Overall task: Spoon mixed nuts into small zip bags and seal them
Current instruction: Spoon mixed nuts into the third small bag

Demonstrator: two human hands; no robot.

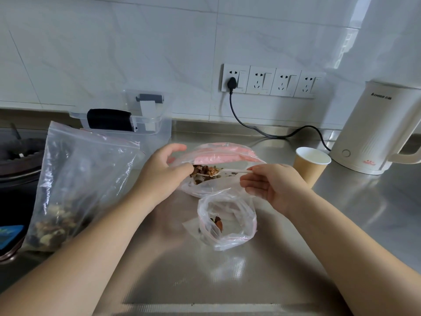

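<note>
1. While the left hand [167, 169] pinches the rim of the supply bag [218, 165] to keep its mouth open, the right hand [271, 184] grips the handle of a white spoon [230, 171] whose bowl sits inside that bag, loaded with mixed nuts [206, 171].
2. The small zip bag [227, 221] stands open on the worktop [227, 281] just in front of the supply bag, mouth up, with only a few nuts at its bottom, so filling looks barely begun.
3. To do this step well, I would lift the spoon level and clear of the supply bag's rim, since the heaped load could shed nuts onto the worktop.
4. The small zip bag has soft, slumping walls and nothing holds it; steadying its rim with the left hand before tipping seems wise.
5. Tip the spoon low inside the mouth, keeping nuts off the zip strip so it can seal later.
6. To the left of the supply bag lies 1 larger bag [79, 185] holding more nuts; to its right stand a paper cup [311, 165] and a kettle [376, 131].
</note>
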